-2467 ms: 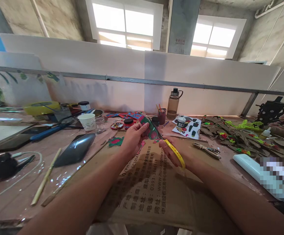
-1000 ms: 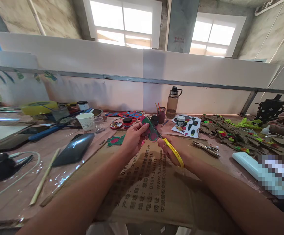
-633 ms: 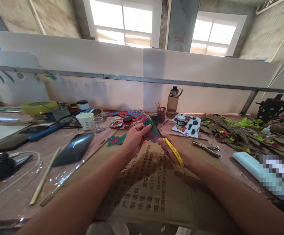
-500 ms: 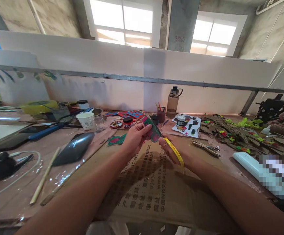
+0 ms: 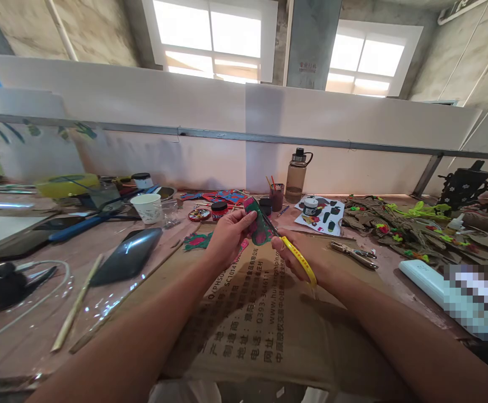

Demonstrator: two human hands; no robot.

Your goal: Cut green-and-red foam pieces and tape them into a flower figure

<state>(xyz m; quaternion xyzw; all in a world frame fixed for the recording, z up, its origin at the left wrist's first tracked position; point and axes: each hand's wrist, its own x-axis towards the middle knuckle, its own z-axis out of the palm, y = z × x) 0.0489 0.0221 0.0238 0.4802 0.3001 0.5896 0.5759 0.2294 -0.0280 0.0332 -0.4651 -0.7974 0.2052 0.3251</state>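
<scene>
Between thumb and fingers, my left hand [image 5: 233, 232] pinches a green piece with pink patches [image 5: 261, 230], raised above the printed cardboard [image 5: 306, 336]. My right hand [image 5: 289, 257] is wrapped round the yellow handle of the scissors [image 5: 297, 258]; their dark blades lie against the right side of the piece. How far the blades are apart cannot be made out. Another green and pink piece [image 5: 197, 240] lies left of my left hand, at the cardboard's far edge. A small pink bit [image 5: 244, 244] shows just below my left fingers.
Paint jars [image 5: 219, 211], a brush cup [image 5: 276, 197] and a bottle [image 5: 296, 176] stand beyond my hands. On the left are a paper cup [image 5: 147, 208], a dark glossy object [image 5: 126, 256] and a stick [image 5: 77, 302]. Pliers [image 5: 354, 254] and a white case [image 5: 422, 285] lie right.
The held piece has turned slightly, so more of its green and pink face shows. A pink bit is now clearer below my left fingers. Both hands have barely moved.
</scene>
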